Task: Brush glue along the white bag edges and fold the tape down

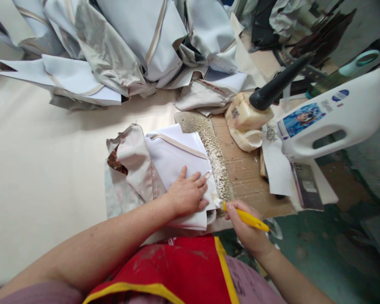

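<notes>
My left hand lies flat, fingers spread, pressing on a white fabric piece with a beige strip. My right hand is closed round a yellow-handled brush. The brush's tip touches the right edge of the white piece, just beside my left fingers. A folded grey-beige piece lies to the left of the white one. Both rest partly on a glue-crusted cardboard sheet.
A big heap of white and grey fabric pieces fills the back of the cream table. A yellowish glue jug with a black handle, a white plastic jug and papers stand at the right. A green floor lies below.
</notes>
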Motion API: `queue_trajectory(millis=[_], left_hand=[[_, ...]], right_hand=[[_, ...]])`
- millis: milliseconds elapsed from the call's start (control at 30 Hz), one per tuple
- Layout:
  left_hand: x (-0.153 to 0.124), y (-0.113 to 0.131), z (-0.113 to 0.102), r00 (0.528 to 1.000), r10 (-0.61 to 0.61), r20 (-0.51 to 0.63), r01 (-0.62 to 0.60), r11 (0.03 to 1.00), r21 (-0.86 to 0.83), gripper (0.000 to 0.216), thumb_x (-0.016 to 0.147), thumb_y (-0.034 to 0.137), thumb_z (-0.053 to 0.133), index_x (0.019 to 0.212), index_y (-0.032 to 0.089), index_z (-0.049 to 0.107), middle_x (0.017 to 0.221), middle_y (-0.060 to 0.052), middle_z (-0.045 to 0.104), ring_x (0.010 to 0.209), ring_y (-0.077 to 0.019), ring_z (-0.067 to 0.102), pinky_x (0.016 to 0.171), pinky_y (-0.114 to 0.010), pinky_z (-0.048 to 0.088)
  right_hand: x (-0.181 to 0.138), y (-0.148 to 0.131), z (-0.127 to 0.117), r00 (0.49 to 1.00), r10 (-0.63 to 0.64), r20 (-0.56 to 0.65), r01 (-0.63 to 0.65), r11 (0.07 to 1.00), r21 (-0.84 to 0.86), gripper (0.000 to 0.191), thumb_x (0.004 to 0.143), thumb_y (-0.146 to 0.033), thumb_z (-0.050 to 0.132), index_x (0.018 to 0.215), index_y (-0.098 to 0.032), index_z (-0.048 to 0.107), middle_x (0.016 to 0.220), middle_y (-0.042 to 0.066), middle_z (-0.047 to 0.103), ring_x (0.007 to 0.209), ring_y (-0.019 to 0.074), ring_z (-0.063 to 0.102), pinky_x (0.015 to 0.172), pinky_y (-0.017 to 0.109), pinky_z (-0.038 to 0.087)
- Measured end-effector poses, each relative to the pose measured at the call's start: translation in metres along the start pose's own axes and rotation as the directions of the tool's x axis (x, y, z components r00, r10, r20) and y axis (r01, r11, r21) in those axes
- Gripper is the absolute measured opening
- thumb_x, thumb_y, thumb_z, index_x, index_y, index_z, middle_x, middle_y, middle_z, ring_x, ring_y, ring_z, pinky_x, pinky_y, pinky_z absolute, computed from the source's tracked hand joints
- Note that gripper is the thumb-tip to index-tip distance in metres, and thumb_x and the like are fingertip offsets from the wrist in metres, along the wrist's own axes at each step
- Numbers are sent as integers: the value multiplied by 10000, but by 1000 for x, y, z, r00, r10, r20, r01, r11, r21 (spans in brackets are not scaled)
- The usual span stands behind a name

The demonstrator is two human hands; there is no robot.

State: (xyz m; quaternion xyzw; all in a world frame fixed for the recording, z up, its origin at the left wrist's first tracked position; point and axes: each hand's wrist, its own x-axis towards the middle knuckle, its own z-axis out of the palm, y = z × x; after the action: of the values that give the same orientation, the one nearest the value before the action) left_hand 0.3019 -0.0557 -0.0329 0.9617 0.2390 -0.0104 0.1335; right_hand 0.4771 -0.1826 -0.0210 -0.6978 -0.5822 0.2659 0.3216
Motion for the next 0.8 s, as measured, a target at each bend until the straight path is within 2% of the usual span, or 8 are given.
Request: queue_trajectory(millis=[67,133,300,367,433,600,700,800], left_hand=[[1,0,0,1000,3,-2,-2,1000,10,430,838,475,462,1160,204,552,1320,-79,493,1223,-271,382,1037,-600,164],[1,1,-1,1000,4,-2,-4,1000,19,433,838,478,459,1168,211,543,1317,-74,493,1215,-274,388,1031,-600,170],[-7,18,-6,998,-2,-56,6,998,67,293,853,381,475,1076,221,579,1285,-67,499,1205,-288,378,1012,-582,183],[-12,27,-8,999,15,-30,-14,999,32,211,853,343,490,994,225,594,1149,-59,564,1136,-266,426,980,-538,245],[-16,33,-9,1000,9,3,-8,1000,-28,202,852,357,502,994,240,584,1054,-43,584,1098,-254,441,942,-504,287],[-15,34,-6,999,-26,29,27,998,-52,246,883,376,454,1061,236,551,1072,-39,574,1141,-256,411,942,-511,284],[-12,33,-5,998,-42,37,43,998,-53,254,891,387,438,1054,233,556,1080,-42,581,1154,-259,409,957,-537,270],[-12,33,-6,998,-48,44,51,997,-59,290,897,402,421,1104,245,550,1138,-47,575,1187,-255,396,993,-553,232]], right_hand=[[-7,5,2,997,36,63,-36,999,1,317,879,-313,436,594,-203,522,547,-26,534,526,121,522,537,235,386],[-15,10,-3,993,95,64,-95,996,-5,329,876,-329,446,584,-200,530,539,-26,535,513,120,515,523,237,381],[-14,12,-24,957,167,-238,-166,986,21,284,868,-358,483,658,-194,584,618,-2,599,604,145,565,605,252,424],[-5,9,-22,959,119,-257,-117,993,25,272,871,-353,483,674,-197,589,636,3,609,619,148,572,613,254,429],[5,6,-14,975,37,-219,-35,999,14,226,872,-335,485,734,-201,603,675,8,625,646,151,584,620,254,433],[8,12,6,990,-132,-41,133,990,41,188,895,-271,444,799,-197,588,692,10,610,653,138,581,621,243,439],[-7,17,3,989,-141,51,139,989,46,210,895,-262,435,759,-195,581,672,5,598,627,132,572,605,238,435],[-22,18,-8,992,-88,93,85,996,41,253,889,-287,445,697,-200,586,614,-10,580,573,124,557,570,232,422]])
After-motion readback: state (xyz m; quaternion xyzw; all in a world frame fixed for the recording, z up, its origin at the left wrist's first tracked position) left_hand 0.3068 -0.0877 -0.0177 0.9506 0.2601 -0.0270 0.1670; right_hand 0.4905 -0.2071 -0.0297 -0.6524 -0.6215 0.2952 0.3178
